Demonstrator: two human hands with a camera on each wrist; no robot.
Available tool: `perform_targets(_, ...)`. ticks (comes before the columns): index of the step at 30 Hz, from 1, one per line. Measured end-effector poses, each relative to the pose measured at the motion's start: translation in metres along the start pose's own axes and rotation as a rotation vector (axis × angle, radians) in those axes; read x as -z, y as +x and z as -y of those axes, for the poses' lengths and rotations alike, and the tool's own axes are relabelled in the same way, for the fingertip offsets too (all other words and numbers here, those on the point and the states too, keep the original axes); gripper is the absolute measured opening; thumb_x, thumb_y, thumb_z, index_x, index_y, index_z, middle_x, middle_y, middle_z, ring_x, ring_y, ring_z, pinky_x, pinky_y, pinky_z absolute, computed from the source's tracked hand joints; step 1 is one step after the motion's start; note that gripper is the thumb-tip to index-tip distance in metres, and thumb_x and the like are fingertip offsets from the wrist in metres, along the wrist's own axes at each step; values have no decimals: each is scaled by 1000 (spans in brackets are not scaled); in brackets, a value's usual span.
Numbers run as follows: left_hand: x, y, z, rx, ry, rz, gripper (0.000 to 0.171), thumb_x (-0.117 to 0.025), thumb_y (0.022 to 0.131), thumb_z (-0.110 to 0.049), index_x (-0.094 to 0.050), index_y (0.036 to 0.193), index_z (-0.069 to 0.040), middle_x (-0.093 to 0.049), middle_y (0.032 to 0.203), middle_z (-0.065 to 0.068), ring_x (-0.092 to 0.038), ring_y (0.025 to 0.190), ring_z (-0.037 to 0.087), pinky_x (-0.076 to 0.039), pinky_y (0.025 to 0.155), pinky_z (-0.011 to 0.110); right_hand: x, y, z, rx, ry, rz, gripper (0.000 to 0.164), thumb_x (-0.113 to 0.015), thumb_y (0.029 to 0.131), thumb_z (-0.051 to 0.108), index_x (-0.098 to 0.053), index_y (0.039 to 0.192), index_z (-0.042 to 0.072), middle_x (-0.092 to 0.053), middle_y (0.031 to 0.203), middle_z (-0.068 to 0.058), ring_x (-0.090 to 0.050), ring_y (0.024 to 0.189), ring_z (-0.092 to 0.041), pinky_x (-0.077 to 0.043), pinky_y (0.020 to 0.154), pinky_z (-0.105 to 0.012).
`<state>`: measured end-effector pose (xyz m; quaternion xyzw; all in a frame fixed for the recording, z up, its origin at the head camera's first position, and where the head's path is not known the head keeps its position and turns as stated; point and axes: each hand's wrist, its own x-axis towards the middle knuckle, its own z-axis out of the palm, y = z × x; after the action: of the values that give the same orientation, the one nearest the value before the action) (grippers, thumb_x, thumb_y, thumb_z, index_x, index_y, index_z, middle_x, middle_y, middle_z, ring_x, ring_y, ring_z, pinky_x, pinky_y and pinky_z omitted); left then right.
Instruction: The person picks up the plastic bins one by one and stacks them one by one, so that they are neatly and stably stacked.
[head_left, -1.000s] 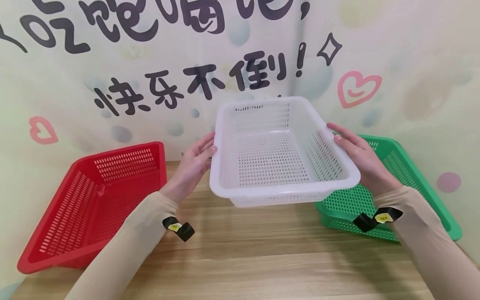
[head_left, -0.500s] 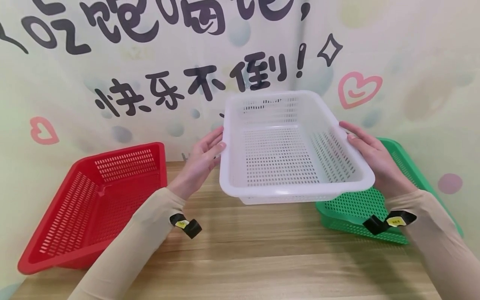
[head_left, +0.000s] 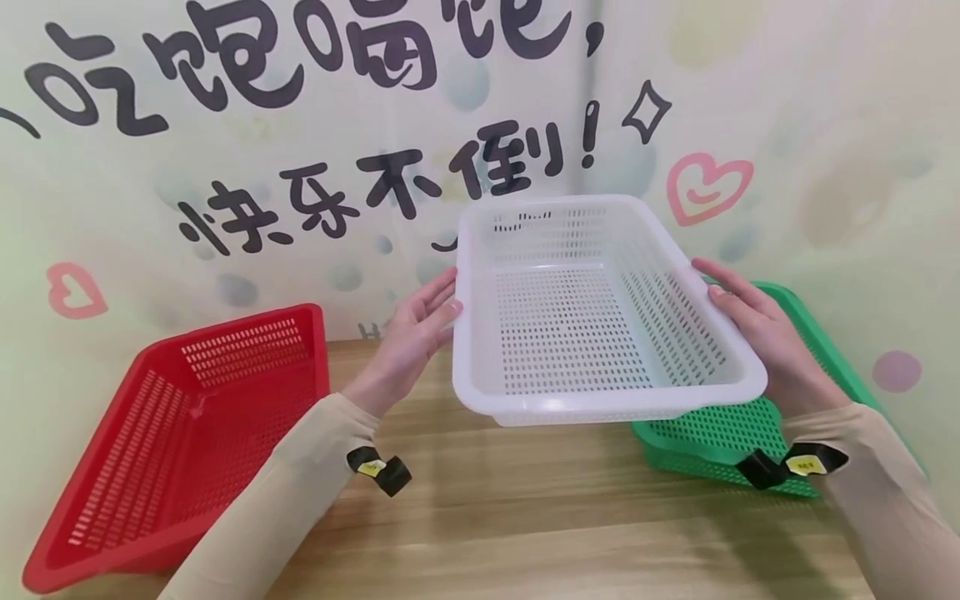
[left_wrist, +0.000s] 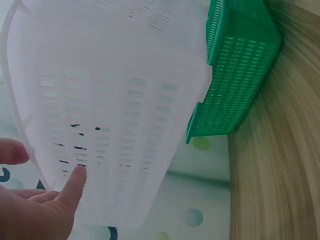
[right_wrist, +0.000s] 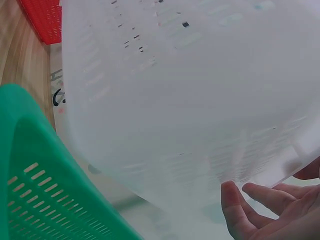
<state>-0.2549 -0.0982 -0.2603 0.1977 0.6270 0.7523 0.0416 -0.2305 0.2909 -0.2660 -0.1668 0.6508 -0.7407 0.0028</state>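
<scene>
A white perforated plastic basket [head_left: 611,404] is held up above the table, its open top tilted toward the head camera. My left hand [head_left: 408,342] grips its left rim, and my right hand [head_left: 772,346] grips the right rim. Both thumbs lie over the rim in the head view. From below, the left wrist view has fingertips of the left hand [left_wrist: 50,210] against the slotted wall. In the right wrist view, fingers of the right hand [right_wrist: 280,210] touch the basket's underside near the rim. Nothing lies inside the white basket.
On the wooden table [head_left: 480,517], a red slotted basket [head_left: 135,542] stands at the left. A green basket [head_left: 656,454] stands at the right, partly behind the white basket and right arm. A wall covering [head_left: 810,108] with lettering and hearts rises behind.
Both hands have carried the white basket to the right, covering more of the green one. The head view has tilted up slightly, so the wall and side baskets appear lower.
</scene>
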Motion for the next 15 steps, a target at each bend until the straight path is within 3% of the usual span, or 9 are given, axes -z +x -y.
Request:
perform_targets(9, -7, 4, 3, -4, 38, 23, 56, -46, 100, -4, -25, 151, -2, -31, 154, 11, -46, 130, 27, -44, 100, 39, 10, -3, 3, 10, 5, 6, 42, -43, 104, 16, -43, 145, 27, -67, 111, 0, -71, 84, -20, -58, 62, -33)
perform_targets(15, -10, 6, 1, -26, 83, 26, 55, -47, 101, -7, -26, 151, -3, -33, 153, 9, -47, 129, 25, -47, 97, 36, 16, -1, 4, 36, 6, 34, 40, -39, 105, 12, -43, 142, 26, -67, 111, 0, -71, 82, -20, -58, 60, -33)
